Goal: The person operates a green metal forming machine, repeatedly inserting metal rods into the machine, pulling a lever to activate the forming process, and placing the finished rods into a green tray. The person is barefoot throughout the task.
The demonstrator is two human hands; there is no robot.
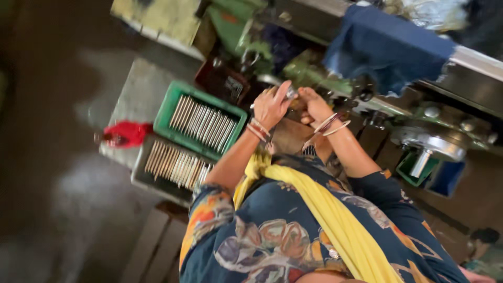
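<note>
We are looking down, with the head camera tilted, into a dim workshop where a green machine (293, 71) is running across the top of the view, a blue cloth (387, 44) lying draped over its upper part. To the left, on a grey surface (137, 94), a green crate (173, 107) and a grey tray (140, 173) are sitting side by side, each holding a row of thin metal rods laid parallel, and a red cloth (128, 132) is lying just beside them.

Our left hand (271, 107) is closing its fingers around a small shiny metal piece (291, 93), which is sticking out at the fingertips, its long axis seeming to point up and to the right toward the machine. Our right hand (314, 105) is hovering just beside it, fingers curled; whether they are gripping anything we cannot tell. The left hand is the nearer to the piece, and the rod trays are lying well apart to its left.
</note>
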